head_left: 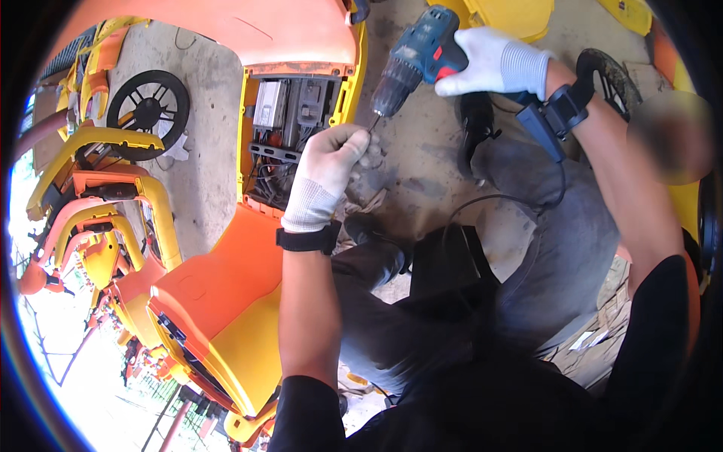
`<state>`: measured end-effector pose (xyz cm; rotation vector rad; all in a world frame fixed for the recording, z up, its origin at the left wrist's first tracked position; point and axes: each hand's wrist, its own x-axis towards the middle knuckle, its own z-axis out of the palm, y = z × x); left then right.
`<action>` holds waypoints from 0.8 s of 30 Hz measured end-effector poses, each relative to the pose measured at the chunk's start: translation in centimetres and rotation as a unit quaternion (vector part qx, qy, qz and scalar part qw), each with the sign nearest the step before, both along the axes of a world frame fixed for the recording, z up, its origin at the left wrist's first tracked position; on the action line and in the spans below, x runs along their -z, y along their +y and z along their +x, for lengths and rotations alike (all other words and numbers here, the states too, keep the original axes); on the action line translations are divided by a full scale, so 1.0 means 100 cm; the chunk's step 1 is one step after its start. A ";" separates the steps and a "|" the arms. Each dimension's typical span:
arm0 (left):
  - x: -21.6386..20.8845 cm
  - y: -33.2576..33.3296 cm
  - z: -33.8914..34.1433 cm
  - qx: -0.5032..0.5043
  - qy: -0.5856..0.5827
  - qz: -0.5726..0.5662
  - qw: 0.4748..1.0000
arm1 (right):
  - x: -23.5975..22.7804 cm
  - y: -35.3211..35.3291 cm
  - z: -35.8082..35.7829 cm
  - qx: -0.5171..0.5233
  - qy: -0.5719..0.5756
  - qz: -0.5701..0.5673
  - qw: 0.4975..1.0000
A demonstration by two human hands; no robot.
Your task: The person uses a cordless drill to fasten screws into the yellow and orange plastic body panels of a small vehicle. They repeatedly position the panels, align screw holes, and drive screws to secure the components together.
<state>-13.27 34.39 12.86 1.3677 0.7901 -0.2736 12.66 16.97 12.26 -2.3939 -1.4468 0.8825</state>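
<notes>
White-gloved, holds the blue-and-black drill [414, 54] by its handle in the closed right hand [493, 64], probably for firm control, with its bit [374, 123] slanting down to the left hand [329, 158]. Pinches at the bit's lower end with thumb against curled fingers, seemingly to steady it, with anything else in the pinch impossible to make out. Works with the drill just right of the orange-and-yellow vehicle body [245, 260], apparently to keep its open electronics compartment [290, 132] within reach.
</notes>
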 end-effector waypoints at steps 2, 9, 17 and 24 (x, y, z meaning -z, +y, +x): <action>0.006 0.000 0.008 0.002 0.019 0.006 1.000 | 0.016 -0.002 0.008 0.008 -0.005 0.010 1.000; 0.024 0.009 0.036 -0.035 0.017 0.022 0.999 | -0.022 0.024 0.033 0.016 0.042 -0.091 0.995; 0.026 -0.001 0.094 -0.102 -0.029 -0.002 0.994 | -0.018 0.016 0.077 0.068 0.045 -0.064 0.995; 0.037 0.003 0.110 -0.103 -0.055 -0.043 0.992 | 0.014 0.012 0.106 0.049 0.087 0.011 0.995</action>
